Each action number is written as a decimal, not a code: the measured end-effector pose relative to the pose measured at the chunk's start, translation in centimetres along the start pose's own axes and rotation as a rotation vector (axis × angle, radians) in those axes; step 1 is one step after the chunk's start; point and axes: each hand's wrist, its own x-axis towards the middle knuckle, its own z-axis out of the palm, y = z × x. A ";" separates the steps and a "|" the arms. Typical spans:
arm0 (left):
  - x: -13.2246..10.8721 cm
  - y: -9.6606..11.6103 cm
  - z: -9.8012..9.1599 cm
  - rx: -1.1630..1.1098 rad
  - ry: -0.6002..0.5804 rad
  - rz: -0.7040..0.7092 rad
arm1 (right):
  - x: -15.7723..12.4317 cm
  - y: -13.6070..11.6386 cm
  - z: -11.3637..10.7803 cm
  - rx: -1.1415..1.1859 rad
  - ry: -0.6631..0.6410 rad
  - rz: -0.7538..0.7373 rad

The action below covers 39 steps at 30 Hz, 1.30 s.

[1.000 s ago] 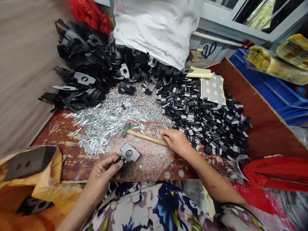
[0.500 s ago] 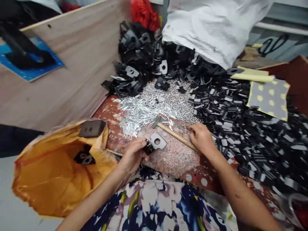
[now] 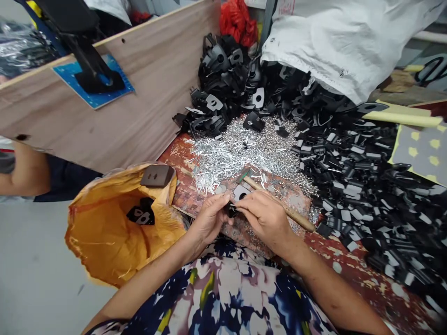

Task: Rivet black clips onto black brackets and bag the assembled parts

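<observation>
My left hand and my right hand meet over a worn stone slab at the table's near edge. Both pinch a small black plastic part with a flat holed tab, held between the fingertips. A wooden-handled hammer lies on the slab just beyond my right hand, untouched. A heap of small silver metal pins spreads right behind the slab.
Piles of black plastic parts cover the table's right and back. An open orange bag holding a few finished parts sits left. A plywood wall stands left, a white sack behind. Another person's arm shows far left.
The view swung left. My right hand left the hammer handle and came over to the black part in my left hand; both now hold it off the slab.
</observation>
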 end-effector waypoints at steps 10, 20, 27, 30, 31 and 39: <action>-1.0 0.0 0.5 -0.048 0.054 0.060 | 0.6 -1.8 1.1 -0.375 -0.057 -0.164; -1.8 -0.1 0.1 -0.009 0.123 0.130 | 1.3 -3.0 3.3 -0.535 -0.086 -0.347; -5.3 0.9 -3.5 0.595 0.150 0.420 | -0.3 -2.2 2.3 -0.229 -0.172 -0.157; -7.0 2.7 -6.2 0.860 0.210 0.365 | -2.2 0.7 -0.5 -0.425 -0.186 0.021; -7.4 3.2 -7.0 0.887 0.220 0.324 | -3.0 2.0 -1.6 -0.599 -0.177 0.112; -6.0 0.9 -8.1 0.886 0.257 0.281 | -8.1 7.5 -4.0 -0.802 -0.377 0.343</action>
